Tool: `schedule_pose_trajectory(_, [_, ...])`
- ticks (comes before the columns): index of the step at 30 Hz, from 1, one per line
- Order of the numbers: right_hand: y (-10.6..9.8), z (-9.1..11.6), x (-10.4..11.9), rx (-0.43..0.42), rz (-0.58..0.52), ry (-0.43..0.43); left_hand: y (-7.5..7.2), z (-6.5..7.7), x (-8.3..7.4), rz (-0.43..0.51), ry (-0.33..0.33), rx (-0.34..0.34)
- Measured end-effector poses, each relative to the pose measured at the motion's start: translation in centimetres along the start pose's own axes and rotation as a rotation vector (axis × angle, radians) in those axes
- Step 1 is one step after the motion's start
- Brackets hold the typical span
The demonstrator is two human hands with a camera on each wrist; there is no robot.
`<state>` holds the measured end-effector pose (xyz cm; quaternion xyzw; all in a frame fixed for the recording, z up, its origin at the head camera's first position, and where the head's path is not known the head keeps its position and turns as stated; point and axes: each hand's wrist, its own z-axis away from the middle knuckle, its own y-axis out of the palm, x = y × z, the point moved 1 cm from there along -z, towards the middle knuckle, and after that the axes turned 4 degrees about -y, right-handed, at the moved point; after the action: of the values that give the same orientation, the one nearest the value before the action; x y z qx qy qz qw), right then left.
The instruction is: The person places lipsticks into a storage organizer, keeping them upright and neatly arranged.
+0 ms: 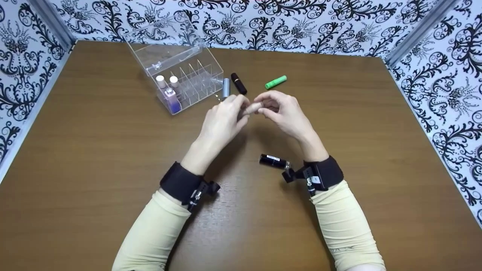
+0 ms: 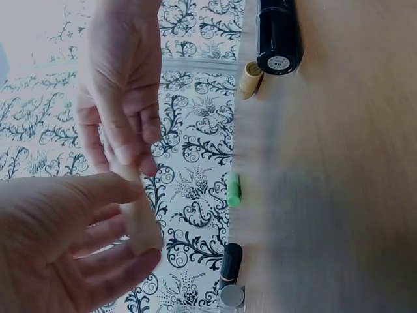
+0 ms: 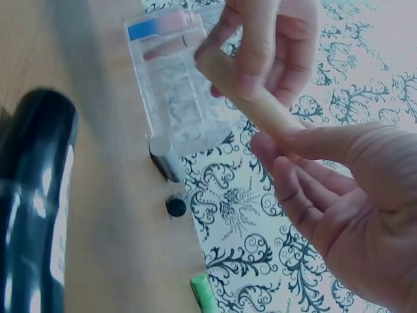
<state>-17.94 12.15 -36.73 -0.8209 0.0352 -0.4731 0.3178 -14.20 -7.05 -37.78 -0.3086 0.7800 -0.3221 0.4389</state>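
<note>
A slim beige tube (image 3: 264,111), like a lipstick or lip balm, is held between both hands above the table. My left hand (image 1: 222,116) pinches one end, thumb against its side in the right wrist view. At the other end, the thumb and fingers of my right hand (image 1: 288,111) pinch it. Fingers hide part of the tube in the head view. Just beyond the hands lie a black lipstick tube (image 1: 238,83), a grey-blue tube (image 1: 226,88) and a bright green tube (image 1: 276,82).
A clear divided box (image 1: 196,96), lid raised, stands at the back left with several bottles (image 1: 172,99) in its left compartments. A black cylinder (image 1: 272,161) lies near the right wrist. In the left wrist view, a gold tube (image 2: 250,79) appears beside it. Patterned panels (image 1: 286,26) border the table.
</note>
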Motion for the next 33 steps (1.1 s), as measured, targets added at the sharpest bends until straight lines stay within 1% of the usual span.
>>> schedule_pose_trajectory(3, [0.3, -0.2, 0.3, -0.072, -0.088, -0.016, -0.3, -0.2, 0.2, 0.01, 0.0, -0.082])
schedule_pose_trajectory(7, [1.0, -0.6, 0.6, -0.156, -0.201, -0.03, -1.0, -0.4, 0.5, 0.022, 0.013, -0.161])
schedule_pose_trajectory(10, [1.7, -0.8, 0.8, -0.206, -0.292, -0.05, -1.6, -0.5, 0.9, 0.027, 0.033, -0.191])
schedule_pose_trajectory(13, [2.3, -0.9, 1.3, -0.229, -0.368, -0.084, -2.3, -0.7, 1.2, 0.014, 0.046, -0.202])
schedule_pose_trajectory(15, [2.7, -1.0, 1.6, -0.225, -0.402, -0.11, -2.8, -0.8, 1.4, 0.001, 0.051, -0.203])
schedule_pose_trajectory(19, [3.4, -1.3, 2.3, -0.195, -0.426, -0.148, -3.7, -1.0, 2.0, -0.023, 0.06, -0.203])
schedule_pose_trajectory(22, [4.2, -1.9, 2.7, -0.174, -0.447, -0.155, -4.3, -1.1, 2.8, -0.04, 0.073, -0.221])
schedule_pose_trajectory(27, [5.9, -3.0, 3.5, -0.172, -0.496, -0.146, -5.2, -1.1, 4.2, -0.058, 0.088, -0.266])
schedule_pose_trajectory(29, [6.6, -3.4, 3.8, -0.168, -0.486, -0.145, -5.6, -1.1, 4.7, -0.063, 0.076, -0.276])
schedule_pose_trajectory(33, [8.2, -4.4, 4.4, -0.137, -0.451, -0.158, -6.4, -1.1, 5.7, -0.063, 0.027, -0.29])
